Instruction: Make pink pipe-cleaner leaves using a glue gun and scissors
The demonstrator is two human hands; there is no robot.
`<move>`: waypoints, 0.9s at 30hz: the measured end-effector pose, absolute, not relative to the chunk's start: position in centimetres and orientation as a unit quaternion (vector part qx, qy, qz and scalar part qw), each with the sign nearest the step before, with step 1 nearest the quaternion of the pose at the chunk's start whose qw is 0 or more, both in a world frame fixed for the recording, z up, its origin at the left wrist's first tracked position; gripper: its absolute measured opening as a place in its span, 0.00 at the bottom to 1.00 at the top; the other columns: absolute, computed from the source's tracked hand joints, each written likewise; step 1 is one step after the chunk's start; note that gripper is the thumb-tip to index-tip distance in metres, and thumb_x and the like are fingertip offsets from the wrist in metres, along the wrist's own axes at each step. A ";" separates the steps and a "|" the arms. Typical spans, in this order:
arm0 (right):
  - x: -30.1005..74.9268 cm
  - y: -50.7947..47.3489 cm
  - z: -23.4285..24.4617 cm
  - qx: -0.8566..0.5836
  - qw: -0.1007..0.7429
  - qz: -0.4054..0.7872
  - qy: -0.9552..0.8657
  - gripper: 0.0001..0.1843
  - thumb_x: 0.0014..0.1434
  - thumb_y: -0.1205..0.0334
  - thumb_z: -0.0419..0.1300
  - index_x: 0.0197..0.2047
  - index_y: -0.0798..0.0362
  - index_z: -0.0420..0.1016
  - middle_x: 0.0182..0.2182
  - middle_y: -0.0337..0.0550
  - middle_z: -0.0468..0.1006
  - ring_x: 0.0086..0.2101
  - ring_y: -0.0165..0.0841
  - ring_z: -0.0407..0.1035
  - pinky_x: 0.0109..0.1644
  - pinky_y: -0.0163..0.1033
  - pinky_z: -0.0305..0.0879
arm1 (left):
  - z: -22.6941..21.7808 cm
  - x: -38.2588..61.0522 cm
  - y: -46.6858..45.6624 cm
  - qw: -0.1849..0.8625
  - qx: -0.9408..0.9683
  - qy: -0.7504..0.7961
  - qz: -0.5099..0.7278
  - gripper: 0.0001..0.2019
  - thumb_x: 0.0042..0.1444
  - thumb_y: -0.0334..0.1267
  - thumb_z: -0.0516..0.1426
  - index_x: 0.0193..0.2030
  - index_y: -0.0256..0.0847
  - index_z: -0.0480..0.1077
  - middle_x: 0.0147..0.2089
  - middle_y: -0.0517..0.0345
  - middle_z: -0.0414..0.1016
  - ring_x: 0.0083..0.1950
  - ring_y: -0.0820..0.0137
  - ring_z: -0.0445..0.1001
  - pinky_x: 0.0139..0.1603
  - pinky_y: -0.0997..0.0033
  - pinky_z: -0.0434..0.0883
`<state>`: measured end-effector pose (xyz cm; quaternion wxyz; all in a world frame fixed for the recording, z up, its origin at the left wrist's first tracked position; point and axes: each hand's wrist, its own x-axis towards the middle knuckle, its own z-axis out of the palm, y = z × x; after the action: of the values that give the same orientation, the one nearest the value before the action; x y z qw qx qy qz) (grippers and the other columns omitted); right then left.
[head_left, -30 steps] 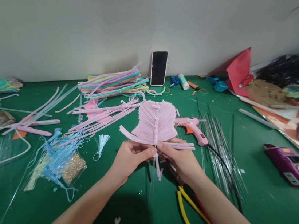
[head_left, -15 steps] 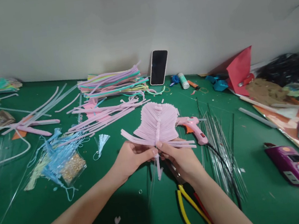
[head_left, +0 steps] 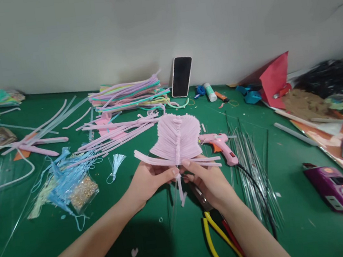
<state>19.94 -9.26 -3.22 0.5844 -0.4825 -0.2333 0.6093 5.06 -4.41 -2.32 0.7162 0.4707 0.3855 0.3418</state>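
Note:
A fan-shaped piece woven from pale pink pipe cleaners (head_left: 176, 138) is held up over the green table (head_left: 141, 233). My left hand (head_left: 148, 181) pinches its lower left edge, thumb meeting fingers at the central stem. My right hand (head_left: 206, 179) is closed on the lower right side, where loose pink ends stick out sideways. A short pink stem hangs down between both hands.
Yellow-handled pliers (head_left: 218, 234) lie under my right wrist. A pink glue gun (head_left: 221, 147) and several thin wires (head_left: 252, 168) sit to the right, a purple box (head_left: 341, 194) further right. Pipe cleaner piles (head_left: 125, 94), a phone (head_left: 182, 76) against the wall, blue tassels (head_left: 67, 176) at left.
Both hands have shifted the pink piece slightly left and up, tilting it a little; the grip stays the same.

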 end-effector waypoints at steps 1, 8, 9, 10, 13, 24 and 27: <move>20.1 -9.2 -3.2 -0.481 0.595 0.602 -0.228 0.11 0.47 0.57 0.70 0.34 0.52 0.78 0.25 0.35 0.76 0.27 0.27 0.68 0.28 0.31 0.64 | -2.3 5.0 -4.3 0.708 0.473 0.391 0.348 0.09 0.42 0.32 0.68 0.31 0.37 0.74 0.26 0.64 0.76 0.27 0.75 0.72 0.28 0.79 0.71; 21.3 -9.1 -3.5 -0.527 0.644 0.496 -0.247 0.12 0.49 0.57 0.69 0.38 0.51 0.79 0.31 0.39 0.80 0.29 0.27 0.72 0.30 0.30 0.67 | -2.3 3.8 -3.2 0.679 0.490 0.427 0.341 0.08 0.45 0.37 0.67 0.31 0.36 0.76 0.29 0.58 0.79 0.31 0.70 0.76 0.31 0.75 0.72; 21.2 -9.1 -3.6 -0.530 0.642 0.492 -0.256 0.12 0.50 0.57 0.69 0.38 0.51 0.79 0.31 0.39 0.81 0.30 0.28 0.73 0.31 0.31 0.68 | -2.2 3.8 -3.1 0.682 0.486 0.427 0.341 0.10 0.44 0.38 0.67 0.34 0.36 0.77 0.33 0.56 0.80 0.34 0.68 0.77 0.33 0.74 0.73; 21.2 -9.1 -3.6 -0.531 0.641 0.489 -0.262 0.12 0.50 0.57 0.69 0.39 0.51 0.79 0.31 0.40 0.81 0.31 0.29 0.74 0.33 0.33 0.68 | -2.1 3.7 -3.0 0.687 0.480 0.424 0.344 0.13 0.44 0.38 0.68 0.37 0.37 0.77 0.37 0.54 0.81 0.38 0.65 0.78 0.35 0.72 0.74; 20.9 -9.2 -3.6 -0.535 0.632 0.485 -0.282 0.11 0.51 0.57 0.68 0.39 0.51 0.79 0.32 0.41 0.81 0.32 0.32 0.74 0.35 0.36 0.70 | -1.7 3.8 -2.9 0.698 0.460 0.404 0.371 0.19 0.44 0.39 0.68 0.44 0.37 0.76 0.44 0.51 0.81 0.44 0.60 0.78 0.42 0.66 0.74; 20.7 -9.2 -0.9 -0.452 0.644 0.560 -0.260 0.32 0.56 0.32 0.48 0.41 0.50 0.78 0.33 0.47 0.78 0.33 0.37 0.73 0.32 0.40 0.69 | 0.6 0.2 -3.0 0.367 0.670 0.447 0.466 0.09 0.49 0.44 0.64 0.37 0.48 0.80 0.44 0.57 0.81 0.55 0.57 0.73 0.57 0.61 0.68; 21.2 -9.2 -0.3 -0.414 0.596 0.649 -0.227 0.38 0.53 0.27 0.45 0.40 0.50 0.79 0.35 0.49 0.80 0.36 0.41 0.74 0.33 0.43 0.70 | 1.0 -0.4 -2.8 0.305 0.768 0.367 0.428 0.08 0.51 0.40 0.63 0.39 0.51 0.80 0.46 0.57 0.80 0.55 0.57 0.73 0.62 0.55 0.63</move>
<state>21.18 -9.20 -0.32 0.5962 -0.4139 -0.2270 0.6494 -0.44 -2.82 1.00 0.3048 0.7676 0.3668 0.4283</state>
